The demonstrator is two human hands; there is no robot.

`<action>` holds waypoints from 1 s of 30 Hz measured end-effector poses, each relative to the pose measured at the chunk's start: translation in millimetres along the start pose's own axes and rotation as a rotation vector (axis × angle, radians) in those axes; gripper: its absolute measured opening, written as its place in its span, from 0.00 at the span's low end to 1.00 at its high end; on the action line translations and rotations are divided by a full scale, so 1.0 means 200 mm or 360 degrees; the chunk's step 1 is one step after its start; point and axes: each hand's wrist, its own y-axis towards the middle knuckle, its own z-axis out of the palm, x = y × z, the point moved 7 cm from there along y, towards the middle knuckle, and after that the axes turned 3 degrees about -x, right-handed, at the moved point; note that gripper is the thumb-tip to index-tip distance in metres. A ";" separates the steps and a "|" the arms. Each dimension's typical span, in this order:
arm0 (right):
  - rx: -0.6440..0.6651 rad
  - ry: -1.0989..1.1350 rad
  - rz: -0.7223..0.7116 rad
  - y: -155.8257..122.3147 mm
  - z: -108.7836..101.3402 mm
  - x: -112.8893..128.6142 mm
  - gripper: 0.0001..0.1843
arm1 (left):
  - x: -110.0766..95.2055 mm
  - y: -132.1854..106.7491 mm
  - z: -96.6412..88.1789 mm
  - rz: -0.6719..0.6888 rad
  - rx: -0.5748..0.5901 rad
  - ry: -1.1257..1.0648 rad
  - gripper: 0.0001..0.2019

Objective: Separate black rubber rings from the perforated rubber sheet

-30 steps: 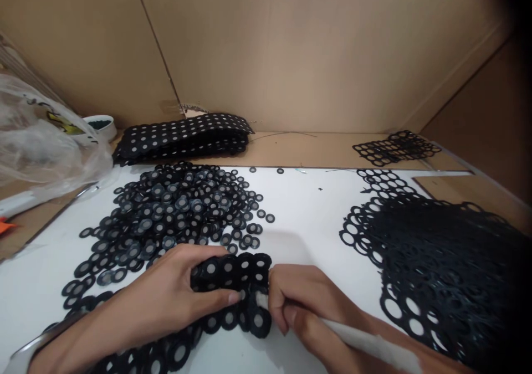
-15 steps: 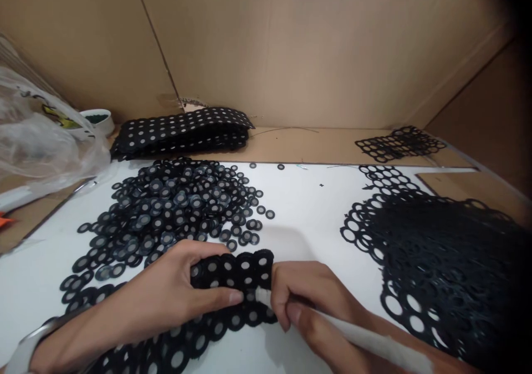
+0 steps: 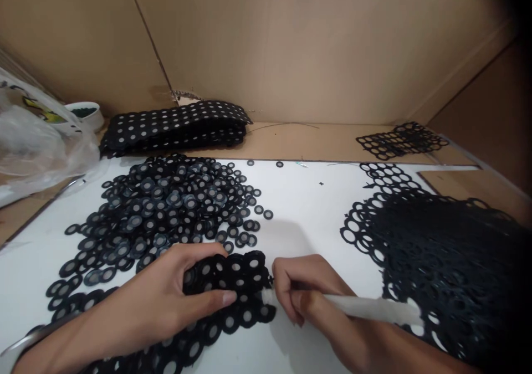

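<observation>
My left hand (image 3: 174, 293) is closed on a black dotted strip (image 3: 239, 269), its thumb lying across the strip and its fingers behind. The strip looks like stacked joined rings with pale round centres, and its lower part trails toward the left over the table. In my right hand (image 3: 313, 296) is a white pen-like tool (image 3: 374, 308), gripped like a pencil. Its pale front end meets the strip's right edge; the very tip cannot be made out. A heap of black discs with pale centres (image 3: 166, 202) lies beyond my left hand.
A pile of black ring-mesh sheets (image 3: 440, 252) covers the right, with a smaller mesh piece (image 3: 403, 140) behind. A folded dotted sheet (image 3: 178, 124) lies at the back, beside a white cup (image 3: 89, 118) and clear plastic bag (image 3: 45, 152). Cardboard walls (image 3: 282, 47) enclose the white board (image 3: 299, 196).
My left hand and the strip have shifted slightly left. The white tool's back end has swung up to lie flatter, and a small gap shows between my right hand and the strip.
</observation>
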 end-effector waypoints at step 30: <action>-0.0007 -0.0511 -0.0455 -0.02 0.07 0.04 0.10 | -0.15 0.00 0.08 0.0004 0.0255 -0.0453 0.17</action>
